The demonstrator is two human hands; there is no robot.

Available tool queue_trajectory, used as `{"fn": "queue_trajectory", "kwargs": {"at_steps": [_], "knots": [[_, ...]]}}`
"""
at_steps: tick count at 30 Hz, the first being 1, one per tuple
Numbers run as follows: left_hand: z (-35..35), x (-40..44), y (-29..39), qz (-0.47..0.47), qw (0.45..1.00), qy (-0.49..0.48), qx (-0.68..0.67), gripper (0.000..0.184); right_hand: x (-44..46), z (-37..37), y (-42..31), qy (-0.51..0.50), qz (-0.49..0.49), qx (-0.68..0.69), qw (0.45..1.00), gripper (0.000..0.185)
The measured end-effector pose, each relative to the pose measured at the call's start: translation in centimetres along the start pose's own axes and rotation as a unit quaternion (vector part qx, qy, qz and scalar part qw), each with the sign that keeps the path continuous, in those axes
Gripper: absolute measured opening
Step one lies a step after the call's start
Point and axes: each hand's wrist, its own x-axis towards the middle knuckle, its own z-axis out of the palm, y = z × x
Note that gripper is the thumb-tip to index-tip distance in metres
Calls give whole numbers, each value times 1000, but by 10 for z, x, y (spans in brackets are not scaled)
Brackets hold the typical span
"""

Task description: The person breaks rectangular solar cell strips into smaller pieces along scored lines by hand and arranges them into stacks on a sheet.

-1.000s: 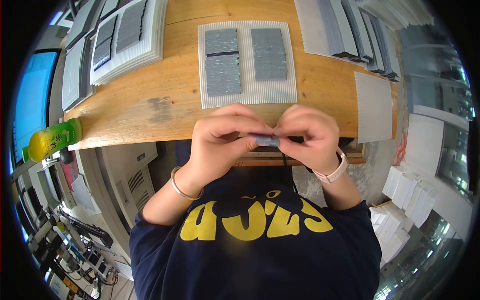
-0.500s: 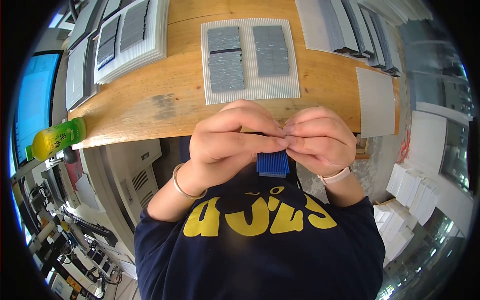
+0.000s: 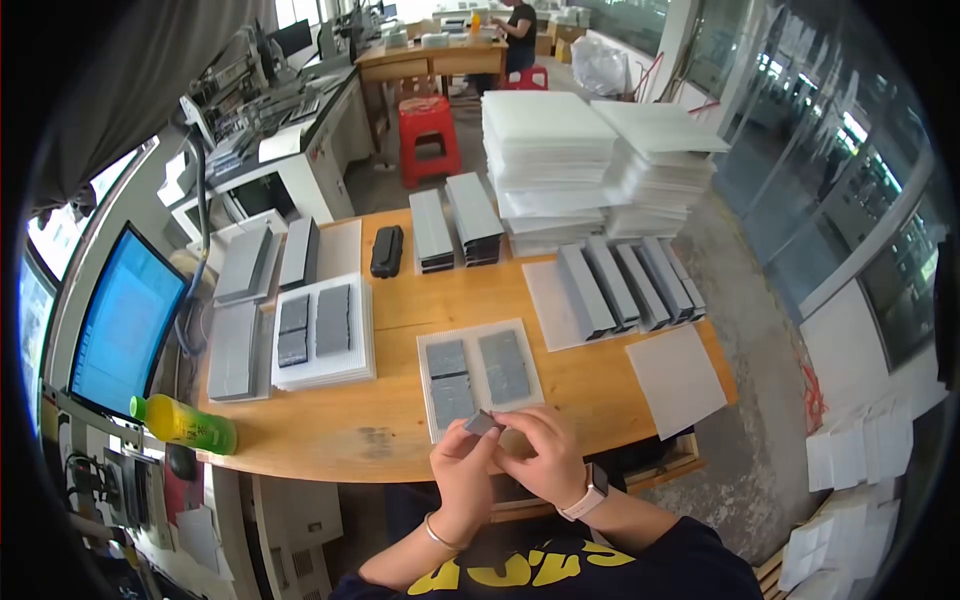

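A small block of thin stacked strips [image 3: 481, 423] is between my fingertips, its grey face turned up. My left hand [image 3: 462, 470] is closed and pinches it from the left. On its right side, my right hand [image 3: 545, 452] is closed too, fingertips at the block's edge. Just beyond my hands lies a white ribbed plastic sheet [image 3: 463, 342], its near edge partly hidden by my fingers. Two rows of grey strips rest on it, a left row [image 3: 447, 358] with a dark gap and a right row [image 3: 503, 366].
A stack of ribbed sheets [image 3: 365, 345] bearing grey strips stands at left, near a green-yellow bottle [image 3: 190, 425]. Long grey blocks [image 3: 585, 290] line the right; a flat sheet [image 3: 677, 380] lies nearby. Tall white sheet piles [image 3: 550, 150] rise behind the wooden table [image 3: 400, 310]. A person [image 3: 520, 35] sits farther back.
My view has lifted from my lap to the whole table and room. The block has moved from near my chest to the table's front edge; its grey face now shows instead of the blue ribbed side.
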Motion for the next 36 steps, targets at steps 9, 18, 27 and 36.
{"fn": "queue_trajectory", "kwargs": {"at_steps": [9, 18, 27, 36], "knots": [[10, -9, -1, 60, 998, 20, -11, 17, 1, 2, -20, 38, 42, 43, 997, 35], [-7, -5, 27, 127, 972, -176, 95, 45, -20, -4, -7, -98, 259, 436, 856, 33], [-6, -9, 25, 113, 969, -144, 164, 33, -31, -6, -2, -69, 251, 428, 865, 34], [-14, -5, 32, -23, 992, -120, -40, 30, -14, -24, -19, -107, 52, 127, 985, 22]]}}
